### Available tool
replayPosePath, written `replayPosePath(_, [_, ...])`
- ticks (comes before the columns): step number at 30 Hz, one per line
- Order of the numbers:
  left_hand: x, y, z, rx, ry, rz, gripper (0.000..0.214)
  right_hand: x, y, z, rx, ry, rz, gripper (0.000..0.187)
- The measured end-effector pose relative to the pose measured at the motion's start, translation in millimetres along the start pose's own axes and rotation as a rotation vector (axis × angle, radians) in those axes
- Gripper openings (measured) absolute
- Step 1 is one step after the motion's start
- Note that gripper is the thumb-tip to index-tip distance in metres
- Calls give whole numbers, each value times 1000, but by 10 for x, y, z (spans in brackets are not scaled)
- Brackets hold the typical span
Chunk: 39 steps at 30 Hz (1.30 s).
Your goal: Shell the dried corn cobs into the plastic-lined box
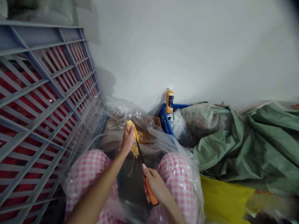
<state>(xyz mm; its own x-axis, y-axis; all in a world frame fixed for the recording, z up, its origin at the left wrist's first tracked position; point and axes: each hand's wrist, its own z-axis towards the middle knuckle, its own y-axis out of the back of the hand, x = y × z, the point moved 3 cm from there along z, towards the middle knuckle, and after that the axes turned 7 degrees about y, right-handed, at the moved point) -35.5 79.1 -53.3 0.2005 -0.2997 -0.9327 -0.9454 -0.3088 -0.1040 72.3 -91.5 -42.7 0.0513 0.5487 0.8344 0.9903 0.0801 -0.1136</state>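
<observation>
The left hand point(128, 140) wraps tight round the corn cob point(130, 125); the right hand point(156, 185) grips the knife point(150, 195), blade touching the cob; scraping kernels point(135, 151) off, I think; the next push must miss the left hand.

Soft, even light fills the white wall point(187, 46), brightest behind the bottle point(169, 100). The stacked crates point(42, 102) throw a grey shadow into the wall's left corner. Glare glints off the clear plastic sheet point(121, 113). The corn cob point(130, 127) and knife point(152, 199) at centre stay fairly sharp. Wide-angle distortion bends the crates' bars and darkens the corners. The yellow bag point(224, 199) looks soft, possibly from motion blur.
</observation>
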Motion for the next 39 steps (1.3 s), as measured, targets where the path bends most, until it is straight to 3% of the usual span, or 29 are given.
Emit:
replayPosePath(3, [-80, 27, -30, -89, -98, 153, 34, 5, 13, 3, -111, 41, -257, 48])
replayPosePath(9, [-194, 36, -101, -132, -186, 305, 33, 78, 36, -20, -206, 94, -466, 42])
replayPosePath(12, [-216, 34, -123, -134, -195, 320, 32, 47, 18, -9, -197, 94, -408, 44])
replayPosePath(19, [-127, 29, -39, -72, -129, 120, 39, 54, -19, 2, 26, -32, 26, 56])
replayPosePath(22, [-84, 37, 11, -68, -115, 87, 41, 84, -21, 0, 75, -51, 115, 58])
replayPosePath(30, [-118, 39, -17, -83, -168, 216, 47, 15, 14, 26, -64, 53, -142, 58])
replayPosePath(39, [-157, 26, -51, -102, -218, 278, 47, 8, 21, 19, -72, 50, -147, 62])
